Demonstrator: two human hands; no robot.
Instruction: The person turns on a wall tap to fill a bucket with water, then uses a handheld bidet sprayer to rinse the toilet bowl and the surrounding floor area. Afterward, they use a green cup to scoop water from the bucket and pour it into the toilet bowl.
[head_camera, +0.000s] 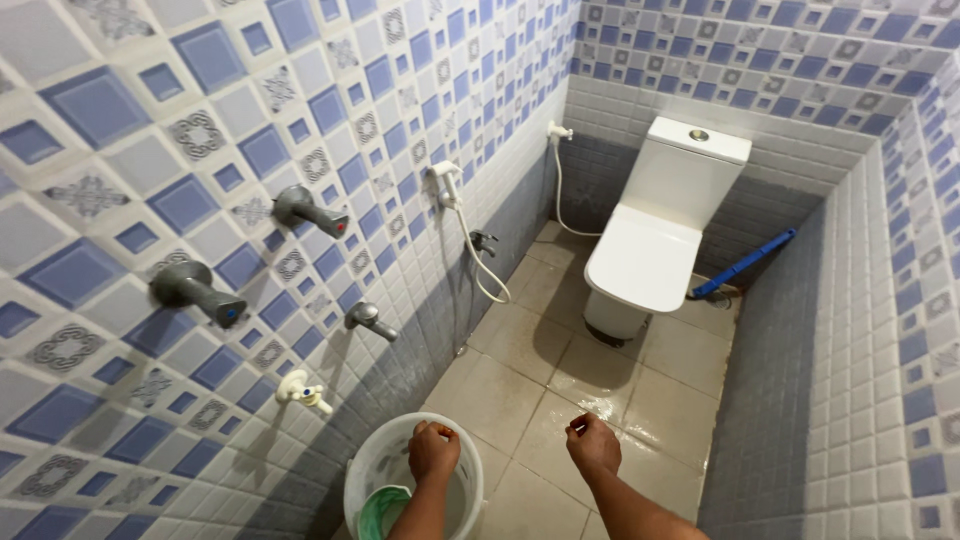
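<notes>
I have the white bucket (412, 470) at the bottom edge of my view, close against the left wall; its rim is cut off below, and a green scoop (382, 512) lies inside it, with what may be water in it, though I cannot tell for sure; my left hand (433, 450) rests on the far rim of the bucket, fingers curled together over the edge; my right hand (592, 444) hangs over the wet floor (590, 380) just right of the bucket, touching nothing, fingers drawn into a loose fist with thumb and forefinger pinched close; whether anything sits between them I cannot tell; ahead of both hands the floor lies open up to the toilet (655, 235), which stands against the far wall with its lid down; the room narrows there, with the right wall (850, 350) close beside my right arm; a blue-handled brush (745, 265) leans on the floor between the toilet and the right wall; along the left wall sit two grey taps (195, 290), a smaller chrome tap (368, 320) lower down, and a white tap (303, 392) just above the bucket; further along hangs a white spray hose (462, 225); the floor is beige tile, glistening wet in the middle; the walls carry blue and white patterned tile above and grey tile below.
</notes>
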